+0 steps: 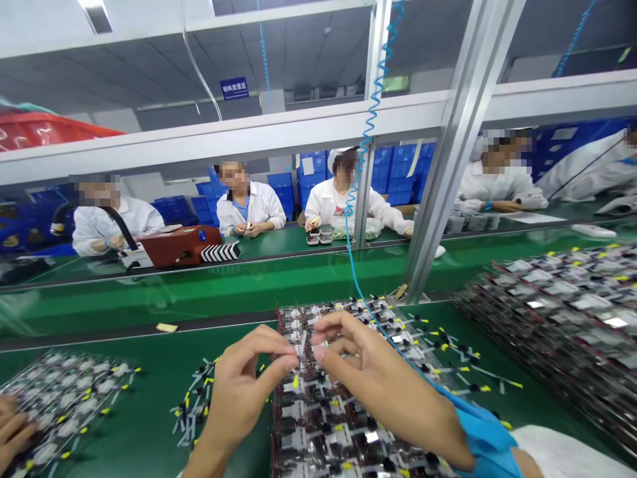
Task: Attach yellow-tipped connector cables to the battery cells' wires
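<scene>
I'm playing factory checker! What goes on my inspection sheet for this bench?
Surface: green bench mat.
Job's things: rows of wired parts under the hands; a big stack on the right.
Clutter: yellow tape scrap; loose wires.
Grippers: none; left hand and right hand meet at a thin white strip, grip unclear. Another person's hand at lower left.
Cables: blue coiled cord runs down across the right hand.
Surroundings: co-workers in white coats, blue bins, red-brown machine.
</scene>
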Tool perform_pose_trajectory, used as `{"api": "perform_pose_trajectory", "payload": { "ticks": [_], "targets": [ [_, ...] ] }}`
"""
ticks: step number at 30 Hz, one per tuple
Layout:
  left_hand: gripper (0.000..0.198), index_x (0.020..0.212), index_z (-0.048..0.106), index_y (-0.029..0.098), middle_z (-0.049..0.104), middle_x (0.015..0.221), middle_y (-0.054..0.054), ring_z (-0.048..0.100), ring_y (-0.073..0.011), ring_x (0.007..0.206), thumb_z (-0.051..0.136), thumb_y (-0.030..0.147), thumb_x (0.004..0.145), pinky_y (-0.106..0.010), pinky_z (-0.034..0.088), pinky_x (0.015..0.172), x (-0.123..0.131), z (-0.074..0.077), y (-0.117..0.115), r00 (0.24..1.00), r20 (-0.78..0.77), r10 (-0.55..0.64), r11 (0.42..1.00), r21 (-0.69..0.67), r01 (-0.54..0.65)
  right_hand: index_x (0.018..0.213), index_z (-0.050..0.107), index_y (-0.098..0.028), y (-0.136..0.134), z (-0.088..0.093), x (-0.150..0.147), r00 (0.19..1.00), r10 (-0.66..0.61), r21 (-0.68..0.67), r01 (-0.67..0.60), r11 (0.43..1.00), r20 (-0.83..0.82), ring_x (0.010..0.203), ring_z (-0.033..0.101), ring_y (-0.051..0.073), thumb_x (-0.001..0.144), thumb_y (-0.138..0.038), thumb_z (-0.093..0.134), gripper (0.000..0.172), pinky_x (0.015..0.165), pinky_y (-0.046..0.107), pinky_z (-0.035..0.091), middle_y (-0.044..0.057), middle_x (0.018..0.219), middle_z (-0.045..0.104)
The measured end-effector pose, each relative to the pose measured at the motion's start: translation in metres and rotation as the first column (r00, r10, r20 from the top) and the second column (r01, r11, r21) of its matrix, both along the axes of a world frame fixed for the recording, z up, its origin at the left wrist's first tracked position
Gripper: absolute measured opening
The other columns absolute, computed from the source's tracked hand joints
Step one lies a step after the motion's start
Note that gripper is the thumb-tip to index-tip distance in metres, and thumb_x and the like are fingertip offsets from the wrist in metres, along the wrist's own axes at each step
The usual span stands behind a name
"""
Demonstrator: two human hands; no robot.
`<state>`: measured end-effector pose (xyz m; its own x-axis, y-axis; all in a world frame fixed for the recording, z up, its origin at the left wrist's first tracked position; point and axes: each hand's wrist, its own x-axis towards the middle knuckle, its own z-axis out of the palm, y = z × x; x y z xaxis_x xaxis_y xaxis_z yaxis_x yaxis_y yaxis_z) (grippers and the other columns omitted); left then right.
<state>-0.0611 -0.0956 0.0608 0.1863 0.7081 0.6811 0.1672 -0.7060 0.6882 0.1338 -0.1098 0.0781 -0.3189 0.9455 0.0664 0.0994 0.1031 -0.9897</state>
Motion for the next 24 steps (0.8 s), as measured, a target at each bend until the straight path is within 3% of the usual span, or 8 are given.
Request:
{"api": "perform_pose_trajectory", "payload": {
  "ticks": [2,4,8,14,16,21,22,24],
  "targets": [
    [0.010,0.089,0.072,0.025,0.071,0.075,0.000,0.064,-0.0147,0.069,0.074,0.017,0.083,-0.027,0.053,0.065,0.005,-0.002,-0.006,0.999,-0.046,0.012,0.979,0.204,-0.002,0.103,0.053,-0.020,-0.006,0.002,-0.002,0.984,0.072,-0.108,-0.091,0.990,-0.164,0.081,0.057,0.017,0.084,-0.048,0.065,0.036,0.070,0.029,0.046,0.003,0.092,0.061],
    [0.023,0.101,0.069,0.027,0.072,0.079,0.001,0.065,-0.0145,0.070,0.075,0.015,0.083,-0.028,0.053,0.066,0.009,-0.004,-0.011,0.994,-0.113,0.010,0.954,0.300,0.025,0.092,0.057,-0.019,-0.009,0.005,-0.005,0.959,0.123,-0.139,-0.163,0.977,-0.257,0.076,0.055,0.015,0.080,-0.051,0.070,0.036,0.069,0.026,0.045,0.000,0.080,0.058],
    [0.049,0.127,0.056,0.030,0.070,0.083,0.000,0.064,-0.0151,0.073,0.076,0.023,0.083,-0.028,0.054,0.070,0.011,-0.011,-0.013,0.992,-0.122,0.020,0.951,0.309,0.019,0.084,0.061,-0.019,-0.012,0.012,-0.006,0.928,0.121,-0.235,-0.212,0.949,-0.351,0.068,0.050,0.011,0.073,-0.050,0.078,0.037,0.065,0.023,0.042,-0.003,0.077,0.057],
    [0.058,0.122,0.059,0.030,0.063,0.095,-0.004,0.060,-0.0173,0.079,0.084,0.042,0.072,-0.028,0.054,0.068,0.009,-0.019,-0.012,0.984,-0.026,0.176,0.961,0.223,-0.166,0.086,0.064,-0.019,-0.014,0.011,-0.003,0.884,0.093,-0.322,-0.262,0.910,-0.458,0.066,0.053,0.009,0.068,-0.046,0.085,0.038,0.066,0.019,0.043,-0.004,0.070,0.058],
    [0.051,0.116,0.063,0.029,0.064,0.089,-0.003,0.060,-0.0170,0.076,0.083,0.045,0.071,-0.028,0.054,0.067,0.007,-0.018,-0.012,0.991,-0.006,0.133,0.979,0.159,-0.130,0.088,0.064,-0.019,-0.013,0.010,-0.002,0.868,0.067,-0.367,-0.276,0.888,-0.491,0.066,0.055,0.009,0.068,-0.044,0.087,0.039,0.066,0.018,0.045,-0.004,0.072,0.059],
    [0.003,0.091,0.071,0.024,0.068,0.078,-0.003,0.062,-0.0162,0.074,0.069,0.026,0.089,-0.026,0.052,0.066,0.003,-0.017,-0.011,0.999,-0.012,0.039,0.999,0.023,-0.039,0.093,0.063,-0.018,-0.008,0.005,0.001,0.847,0.023,-0.465,-0.313,0.828,-0.531,0.069,0.057,0.008,0.068,-0.036,0.087,0.039,0.070,0.017,0.050,-0.003,0.074,0.060],
    [0.003,0.090,0.071,0.024,0.068,0.077,-0.003,0.062,-0.0161,0.073,0.068,0.025,0.089,-0.026,0.052,0.066,0.002,-0.018,-0.011,0.999,-0.009,0.046,0.999,0.008,-0.046,0.094,0.063,-0.018,-0.007,0.004,0.002,0.864,0.022,-0.464,-0.292,0.836,-0.503,0.072,0.059,0.009,0.070,-0.039,0.085,0.039,0.072,0.019,0.051,-0.001,0.078,0.061],
    [0.003,0.088,0.071,0.023,0.068,0.076,-0.002,0.062,-0.0160,0.072,0.069,0.025,0.087,-0.026,0.051,0.064,0.002,-0.020,-0.010,0.997,-0.005,0.076,0.997,-0.007,-0.076,0.098,0.063,-0.020,-0.005,-0.001,0.004,0.928,0.007,-0.385,-0.162,0.909,-0.374,0.084,0.063,0.015,0.076,-0.045,0.077,0.036,0.077,0.026,0.053,0.003,0.091,0.065]
  ]
}}
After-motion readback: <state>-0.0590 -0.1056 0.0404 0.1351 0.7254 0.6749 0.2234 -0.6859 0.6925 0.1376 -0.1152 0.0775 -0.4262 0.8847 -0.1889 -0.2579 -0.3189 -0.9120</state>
